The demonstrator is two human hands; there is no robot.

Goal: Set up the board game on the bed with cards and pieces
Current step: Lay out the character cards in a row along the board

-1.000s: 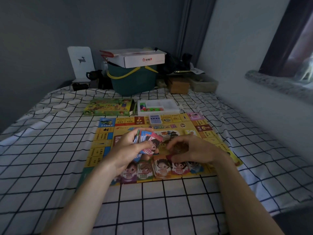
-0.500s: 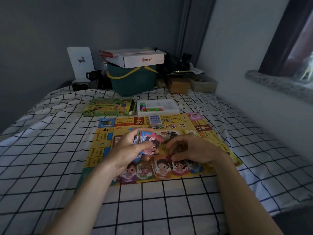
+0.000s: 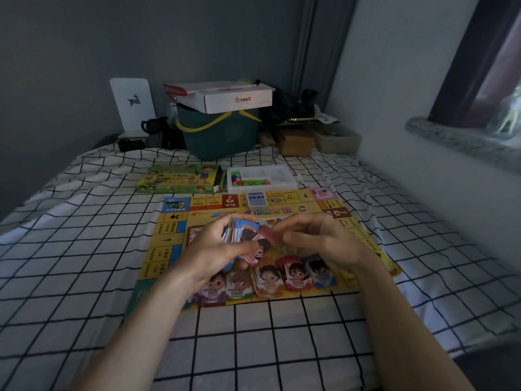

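Bed sheet (image 3: pixel 84 249): soft cloth, matt, creased towards the upper left of the frame. Game board (image 3: pixel 174 238): printed card, slight sheen. Cards (image 3: pixel 242 232): glossy paper. Tray (image 3: pixel 262 179): smooth white plastic. Bucket (image 3: pixel 220 134): smooth green plastic.

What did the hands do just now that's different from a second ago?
The right hand lifted off the row of piles at the board's near edge and came up to the stack of cards in the left hand, its fingertips now at the top red card. The left hand kept its grip on the stack. The game board, the piles, the box and the tray of pieces stayed put.
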